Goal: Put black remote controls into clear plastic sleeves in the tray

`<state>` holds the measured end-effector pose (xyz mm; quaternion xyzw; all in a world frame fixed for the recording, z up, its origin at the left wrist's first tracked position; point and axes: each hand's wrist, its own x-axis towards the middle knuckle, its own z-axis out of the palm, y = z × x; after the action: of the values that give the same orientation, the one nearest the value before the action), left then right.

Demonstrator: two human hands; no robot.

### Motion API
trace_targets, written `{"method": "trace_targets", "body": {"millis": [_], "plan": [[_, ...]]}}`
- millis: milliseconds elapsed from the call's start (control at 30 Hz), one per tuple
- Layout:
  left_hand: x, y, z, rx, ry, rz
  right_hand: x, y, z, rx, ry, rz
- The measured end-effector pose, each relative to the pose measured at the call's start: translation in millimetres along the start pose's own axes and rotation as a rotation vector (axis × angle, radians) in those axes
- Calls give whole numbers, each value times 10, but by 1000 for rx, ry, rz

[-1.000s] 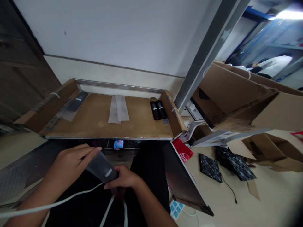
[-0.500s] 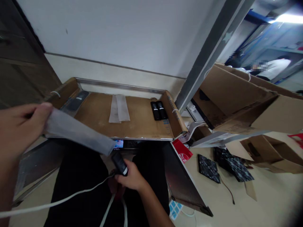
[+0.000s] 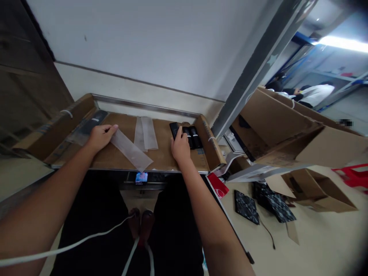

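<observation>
My left hand [image 3: 101, 137] pinches one end of an emptied translucent plastic sleeve [image 3: 130, 150], which hangs over the cardboard-lined tray [image 3: 120, 119]. At the tray's right side my right hand [image 3: 181, 146] grips a black remote control [image 3: 174, 128], its upper end showing past the fingers. Just right of it lie two more black remotes [image 3: 195, 137] side by side, partly covered by the hand. Further flat sleeves [image 3: 146, 132] rest mid-tray. Behind my left hand, a dark remote in a clear sleeve [image 3: 96, 118] lies at the left end.
A lit screen [image 3: 141, 177] shows below the tray's front edge. To the right stand a metal post [image 3: 253, 65] and a large open carton [image 3: 287, 126]. Dark patterned panels [image 3: 246, 206] and another carton [image 3: 322, 188] are on the floor. White cords [image 3: 94, 235] cross my lap. People sit in the background.
The remote came out of its sleeve, and my right hand carried it from my lap up to the tray's right side. My left hand pulled the sleeve away left, then brought it over the tray.
</observation>
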<state>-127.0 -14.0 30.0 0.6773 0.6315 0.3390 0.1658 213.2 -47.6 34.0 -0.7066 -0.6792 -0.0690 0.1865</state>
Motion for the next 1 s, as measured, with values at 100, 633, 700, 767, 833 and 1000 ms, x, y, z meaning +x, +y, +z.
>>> {"method": "trace_targets", "body": {"millis": [100,633,700,767,833,1000], "plan": [[13,-27,-16,5,-1,2,221,-37,227,-126,-24,14],[6,-8,0,-30,15,-31,367,61,420,-173,95,176],[9,-18,4,-24,17,-29,352,53,416,-171,96,178],[7,-20,1,-13,19,-24,338,42,404,-166,89,184],[1,-13,-6,-4,10,-26,326,28,385,-159,83,197],[12,-11,-7,-14,20,-51,309,4,359,-141,103,230]]}}
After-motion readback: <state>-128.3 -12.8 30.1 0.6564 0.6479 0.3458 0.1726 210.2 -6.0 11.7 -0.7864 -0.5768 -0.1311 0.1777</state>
